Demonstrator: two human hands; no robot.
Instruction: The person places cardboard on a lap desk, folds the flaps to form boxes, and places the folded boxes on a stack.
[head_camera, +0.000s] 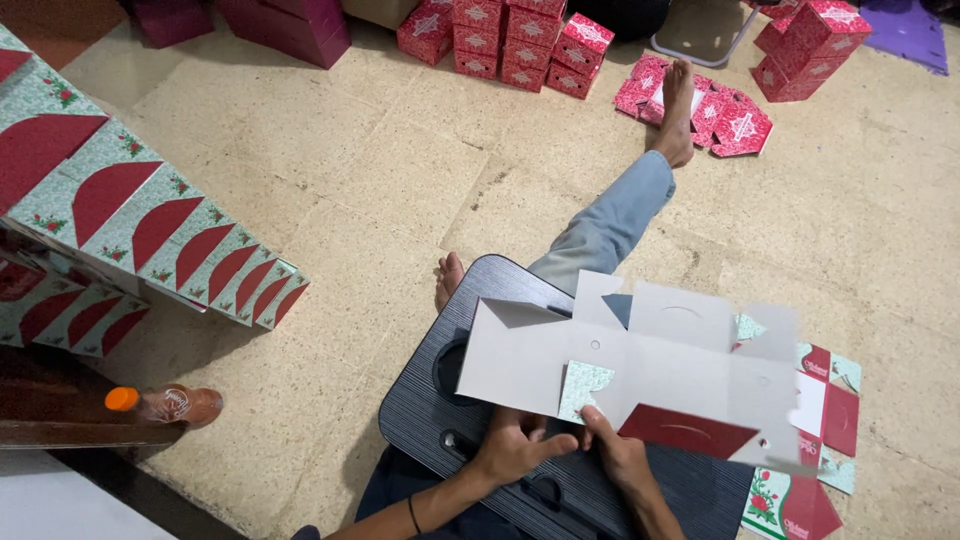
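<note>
A beige tiled floor (400, 180) fills most of the frame. Along the left side runs a long slanting row of folded green boxes with dark red half-round flaps (150, 225), reaching from the upper left corner down toward the middle left. At the lower centre lies a dark ribbed lap counter (420, 400), resting over the person's legs; one leg in light blue jeans (610, 220) stretches toward the top right, its bare foot (678, 110) lying among flat red patterned box blanks (735, 125).

Over the counter, at centre right, is an unfolded grey cardboard box blank (640, 365), plain side up, with a green floral corner and a dark red flap turned over along its lower edge. The left hand (512, 447) is closed on the blank's lower edge, thumb pointing right. The right hand (615, 452) grips the same edge just beside it, fingers pressed against the green corner fold.

Under the blank's right end, at the lower right, lies a stack of flat green and red blanks (825, 400). A stack of assembled red boxes (510, 40) stands at top centre, with more at the top right (810, 45). A bottle with an orange cap (165, 403) lies at the lower left.
</note>
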